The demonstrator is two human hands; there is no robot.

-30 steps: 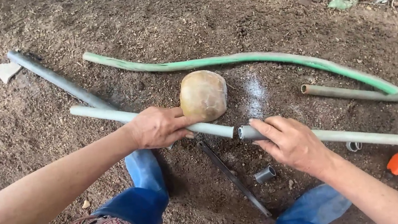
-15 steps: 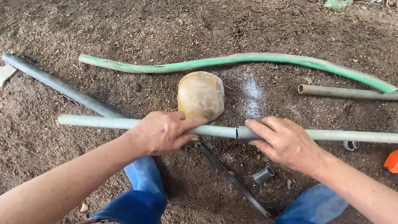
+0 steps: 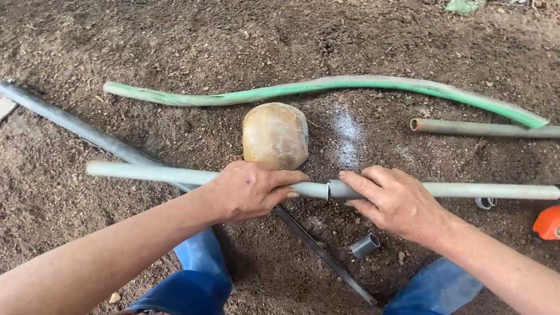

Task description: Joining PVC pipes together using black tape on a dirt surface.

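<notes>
Gripping smooth grey plastic pipe [image 3: 153, 171], left hand [image 3: 248, 188].

Pale grey-green pipe [image 3: 153, 171] lying across soil, joined by grey coupling [image 3: 338, 189] to second length [image 3: 497, 189].

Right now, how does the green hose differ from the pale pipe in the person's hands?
The green hose is bright green and wavy; the pale pipe is greyish and straight. The hose lies untouched on the soil; the pipe is gripped by the left hand and right hand. Both are long and thin.
</notes>
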